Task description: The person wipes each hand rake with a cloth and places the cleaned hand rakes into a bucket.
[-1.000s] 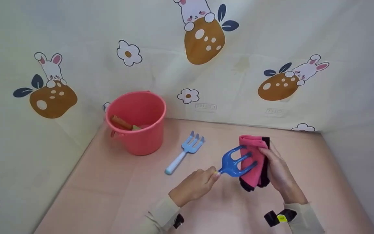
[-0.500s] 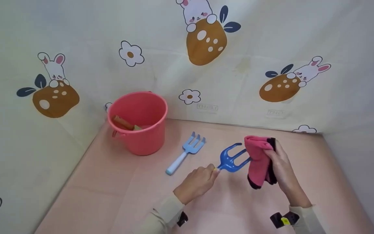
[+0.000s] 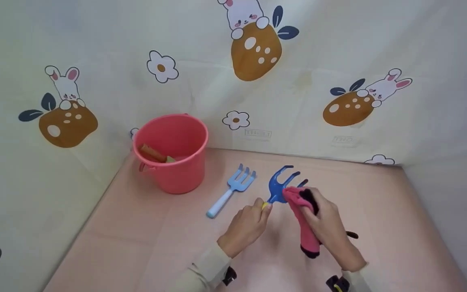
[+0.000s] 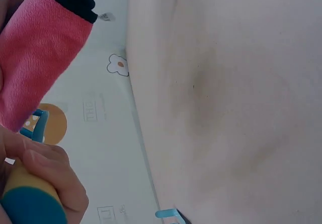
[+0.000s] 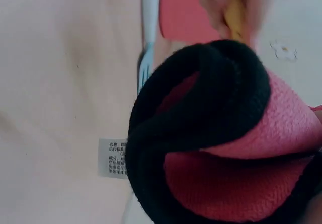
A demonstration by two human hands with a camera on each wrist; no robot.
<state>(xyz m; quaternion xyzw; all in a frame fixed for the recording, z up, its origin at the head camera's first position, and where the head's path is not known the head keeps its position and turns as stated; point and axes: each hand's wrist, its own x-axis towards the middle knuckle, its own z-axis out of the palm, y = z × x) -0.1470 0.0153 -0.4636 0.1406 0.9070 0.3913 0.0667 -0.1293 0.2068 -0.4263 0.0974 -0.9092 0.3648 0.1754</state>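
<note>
In the head view my left hand (image 3: 245, 225) grips the yellow handle of a blue three-pronged garden hand fork (image 3: 276, 186), its prongs pointing up and away. The left wrist view shows the handle's teal end (image 4: 32, 206) sticking out of that fist. My right hand (image 3: 330, 223) holds a folded pink cloth (image 3: 307, 231) with black edging, pressed over the right side of the fork's head, hiding part of it. Its lower end hangs down. Folded layers of the cloth (image 5: 221, 93) and a white printed label (image 5: 113, 158) fill much of the right wrist view.
A light blue hand fork (image 3: 230, 192) with a pale handle lies on the pinkish table (image 3: 136, 243), left of my hands. Behind it stands a pink bucket (image 3: 181, 174) holding a tool with an orange-brown handle (image 3: 152, 153). A patterned sheet (image 3: 201, 93) rises behind the table.
The cloth has gone from behind the prongs, off to the right, then back left onto the fork's head, tilting on the way. The blue fork has turned its prongs more upward.
</note>
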